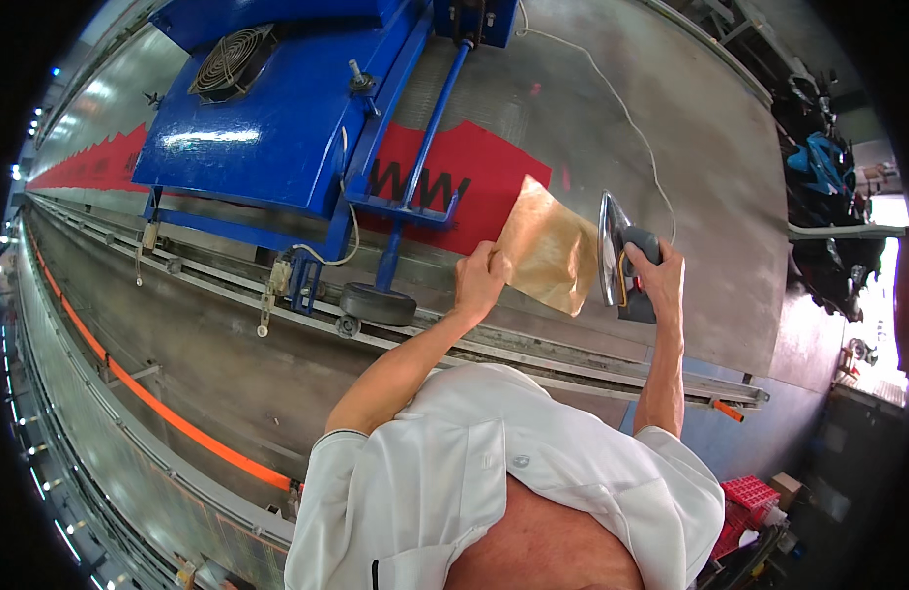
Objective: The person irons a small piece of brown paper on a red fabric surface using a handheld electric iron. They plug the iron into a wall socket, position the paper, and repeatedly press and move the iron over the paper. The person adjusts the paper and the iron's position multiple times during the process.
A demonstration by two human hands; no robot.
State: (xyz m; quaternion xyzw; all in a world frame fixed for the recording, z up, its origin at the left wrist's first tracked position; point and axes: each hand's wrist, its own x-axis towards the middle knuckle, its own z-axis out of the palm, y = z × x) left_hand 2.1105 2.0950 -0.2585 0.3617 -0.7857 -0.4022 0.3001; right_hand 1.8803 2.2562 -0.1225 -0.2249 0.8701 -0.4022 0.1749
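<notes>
My left hand (483, 279) pinches the lower left corner of a creased tan sheet (549, 249), paper or coated cloth. That sheet overlaps the right end of a red fabric piece (491, 166) with black printed letters, lying on the long table (727, 221). In my right hand (661, 269) is a clothes iron (618, 254), gripped by its dark handle and tipped on its side, its metal soleplate facing the tan sheet. Whether iron and sheet touch, I cannot tell. A white cord runs from the iron up over the table.
A blue metal machine (240, 133) with a fan and a black wheel (378, 304) straddles the table at left, partly over the red fabric. Metal rails (572, 361) follow the near table edge. Red plastic crates (749, 493) stand at the lower right.
</notes>
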